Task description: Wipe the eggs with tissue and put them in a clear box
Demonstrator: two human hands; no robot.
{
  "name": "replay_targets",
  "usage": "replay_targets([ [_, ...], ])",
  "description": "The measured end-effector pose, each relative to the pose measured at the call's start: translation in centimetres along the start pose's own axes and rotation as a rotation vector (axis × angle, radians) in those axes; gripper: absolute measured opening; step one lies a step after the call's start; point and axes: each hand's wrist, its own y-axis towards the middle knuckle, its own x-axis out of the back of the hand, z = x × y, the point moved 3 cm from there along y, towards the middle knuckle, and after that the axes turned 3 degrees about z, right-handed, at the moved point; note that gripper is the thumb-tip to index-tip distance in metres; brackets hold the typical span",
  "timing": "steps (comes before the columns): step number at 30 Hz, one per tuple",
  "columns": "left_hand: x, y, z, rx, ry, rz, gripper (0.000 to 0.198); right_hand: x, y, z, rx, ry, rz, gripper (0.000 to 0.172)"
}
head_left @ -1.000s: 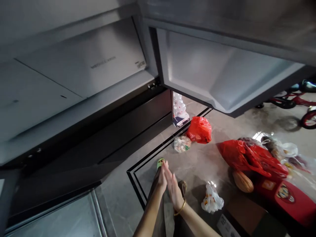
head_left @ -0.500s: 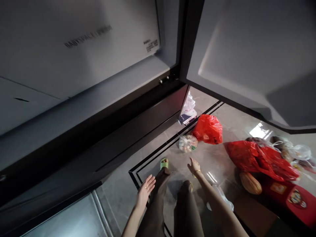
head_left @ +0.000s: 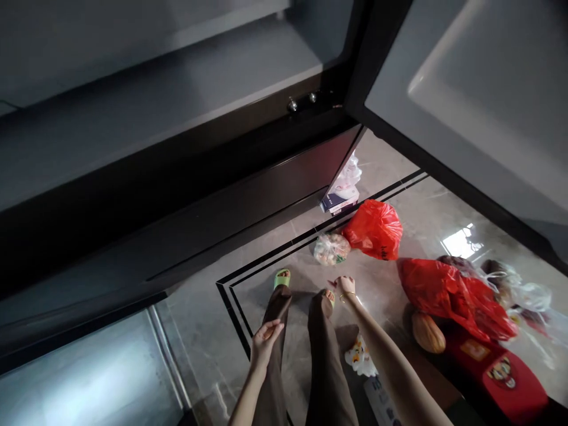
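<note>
The rounded red bag (head_left: 375, 229) on the tiled floor is the landmark here. Above and right of it, an open door (head_left: 470, 136) is cut off by the picture's edge; above and left, the dim inside of a fridge-like cabinet (head_left: 248, 195) runs out of frame. Below the red bag, the right forearm partly covers a white bag with orange patches (head_left: 361, 358) and a pale box (head_left: 380, 402), which the bottom edge also cuts.

Touching the red bag's left side is a clear bag (head_left: 332, 248); its pale contents are hard to identify. The right hand (head_left: 345, 286), in a gold bracelet (head_left: 348, 296), is just below both bags, touching neither. Its fingers are curled in; whether they hold anything cannot be told. Farther down and left of the red bag, the left hand (head_left: 265, 338) is released, loosely bent, with nothing visible in it.

Half a second ago both hands were flatter, fingers extended; the cabinet's printed lettering, visible then, has left the view.
</note>
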Motion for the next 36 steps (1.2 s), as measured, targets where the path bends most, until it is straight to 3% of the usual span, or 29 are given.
replay_targets([
  [3,-1.0,0.6,-0.2,-0.138,0.073,-0.048,0.057,1.0,2.6,-0.6,0.008,-0.037,-0.019,0.035],
  [6,-1.0,3.1,1.1,-0.27,0.168,-0.054,0.052,0.5,8.1,-1.0,0.068,-0.066,-0.046,0.053],
  [10,-0.6,8.3,4.3,-0.3,0.214,-0.099,0.051,-2.0,18.2,-1.5,0.142,-0.102,-0.075,0.078],
  [14,-0.4,11.8,6.4,-0.291,0.233,-0.107,0.047,-5.4,27.2,-2.8,0.151,-0.111,-0.079,0.082],
  [17,-0.5,12.5,6.5,-0.316,0.38,-0.067,0.041,-7.3,31.1,-3.7,0.194,-0.152,-0.09,0.076],
  [23,-0.3,12.7,6.1,-0.372,0.549,-0.01,0.034,-7.7,32.4,-3.9,0.297,-0.413,-0.172,0.04],
  [36,-1.0,12.9,6.7,-0.274,0.514,0.031,0.034,-9.7,31.4,-5.2,0.294,-0.528,-0.122,0.036],
])
